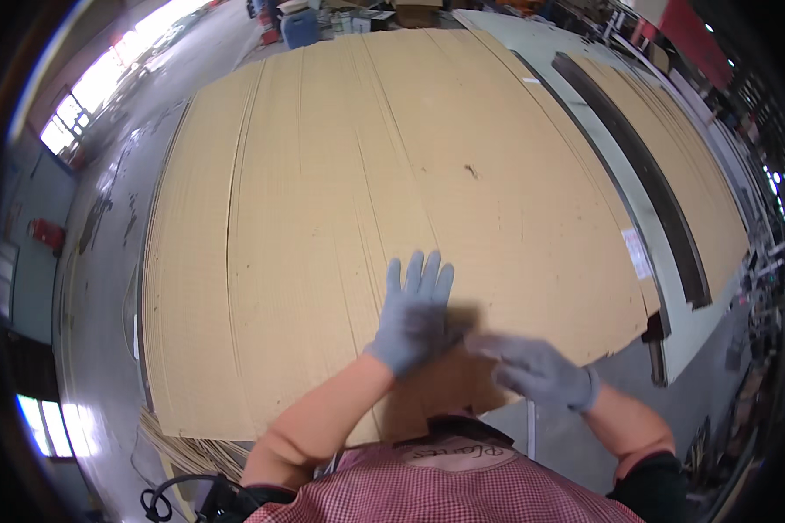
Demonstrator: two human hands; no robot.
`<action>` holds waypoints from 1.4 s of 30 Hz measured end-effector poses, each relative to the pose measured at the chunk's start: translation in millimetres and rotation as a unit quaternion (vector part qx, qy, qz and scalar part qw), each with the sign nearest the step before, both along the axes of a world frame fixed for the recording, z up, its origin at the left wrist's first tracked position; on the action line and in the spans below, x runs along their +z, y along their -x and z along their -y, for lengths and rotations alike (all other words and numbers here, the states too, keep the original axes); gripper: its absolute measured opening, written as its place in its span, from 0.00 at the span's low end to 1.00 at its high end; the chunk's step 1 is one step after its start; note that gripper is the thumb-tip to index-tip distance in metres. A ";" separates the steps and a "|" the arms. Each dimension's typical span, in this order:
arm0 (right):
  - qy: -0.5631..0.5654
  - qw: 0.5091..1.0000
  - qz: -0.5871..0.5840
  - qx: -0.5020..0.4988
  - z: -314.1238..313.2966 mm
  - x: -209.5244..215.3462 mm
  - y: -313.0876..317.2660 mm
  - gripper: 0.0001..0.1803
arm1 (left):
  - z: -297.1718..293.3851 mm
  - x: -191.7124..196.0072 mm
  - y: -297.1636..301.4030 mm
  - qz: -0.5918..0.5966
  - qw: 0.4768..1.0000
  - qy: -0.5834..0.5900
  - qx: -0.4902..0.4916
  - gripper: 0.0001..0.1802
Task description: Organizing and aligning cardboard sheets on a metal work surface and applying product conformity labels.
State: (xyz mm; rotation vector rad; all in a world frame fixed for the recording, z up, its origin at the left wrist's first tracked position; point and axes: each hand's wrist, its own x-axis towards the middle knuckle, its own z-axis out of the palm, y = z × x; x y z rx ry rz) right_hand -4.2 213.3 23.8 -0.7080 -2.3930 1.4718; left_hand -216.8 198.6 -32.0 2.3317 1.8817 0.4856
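A wide tan cardboard sheet (305,200), creased lengthwise in several places, lies flat in front of me. My left hand (410,318), in a grey glove, is over its near part with the fingers spread and nothing visible in them. To its right, my right hand (542,373), also gloved in grey, is at the sheet's near edge. Its fingers stretch toward the left hand and are smeared by motion; I make out no object in them. A brownish blur between the hands is too unclear to name. The near edge is partly hidden by my left forearm.
On the right, a long dark bar (641,174) lies on a pale green surface (650,235), beside more cardboard (676,144). A white label (637,253) is on the sheet's right side. A blue container (300,29) stands beyond the far edge. Grey floor (105,227) runs along the left.
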 end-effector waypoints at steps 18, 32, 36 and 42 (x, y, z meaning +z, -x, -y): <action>-0.421 0.885 0.176 -0.089 -315.3 -47.0 234.7 0.41 | -13.8 20.1 -11.7 0.003 0.995 0.090 0.051 0.44; -0.093 0.799 0.242 -0.543 -449.6 -102.5 -269.6 0.42 | -14.4 24.7 -16.3 0.009 0.998 0.055 0.038 0.46; 0.144 0.875 0.123 -0.445 -377.0 -100.5 -276.3 0.41 | -14.9 19.7 -12.8 0.026 0.998 0.042 0.026 0.44; 0.191 0.836 0.105 -0.504 -351.0 -75.8 -222.5 0.39 | -10.2 15.8 -4.9 0.035 0.998 0.021 0.038 0.42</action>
